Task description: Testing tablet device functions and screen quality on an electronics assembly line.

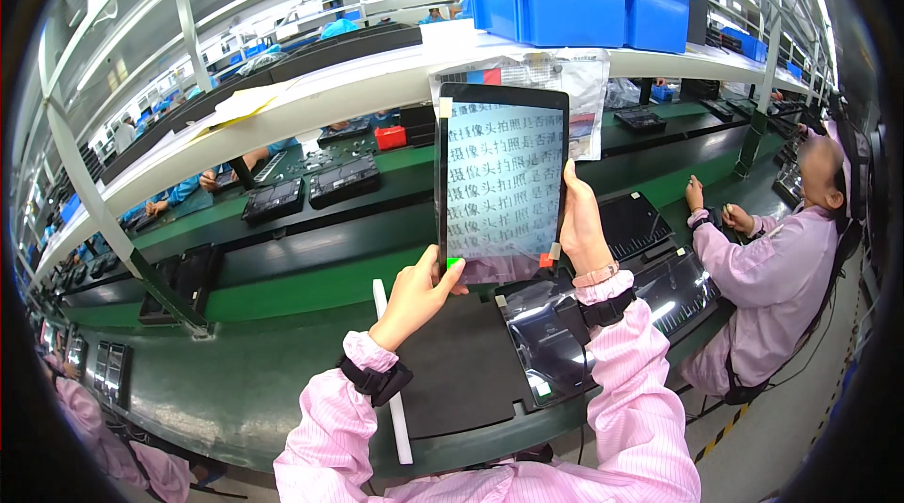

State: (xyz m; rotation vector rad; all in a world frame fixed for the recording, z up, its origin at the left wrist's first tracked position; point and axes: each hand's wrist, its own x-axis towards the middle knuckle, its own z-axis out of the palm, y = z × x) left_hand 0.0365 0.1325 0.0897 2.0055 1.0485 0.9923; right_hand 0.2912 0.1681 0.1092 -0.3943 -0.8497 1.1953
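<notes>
Upright in front of me is a black-framed tablet [504, 183], its lit screen filled with repeated lines of printed characters. My left hand [419, 296] grips its lower left corner, the thumb by a small green sticker. Along the right edge, my right hand [586, 220] holds it, near a red sticker at the lower right corner. Below, on the bench, lies a dark mat [452, 371] with a white strip [394, 381] along its left side. Film-covered black tablets [546, 338] rest right of the mat, partly behind my right forearm.
Blue bins [551, 4] stand on the shelf above the bench. A sheet in a clear sleeve [589, 93] hangs behind the tablet. Black trays [344, 181] and a red box [390, 137] sit across the bench. A co-worker in pink [772, 258] sits at my right.
</notes>
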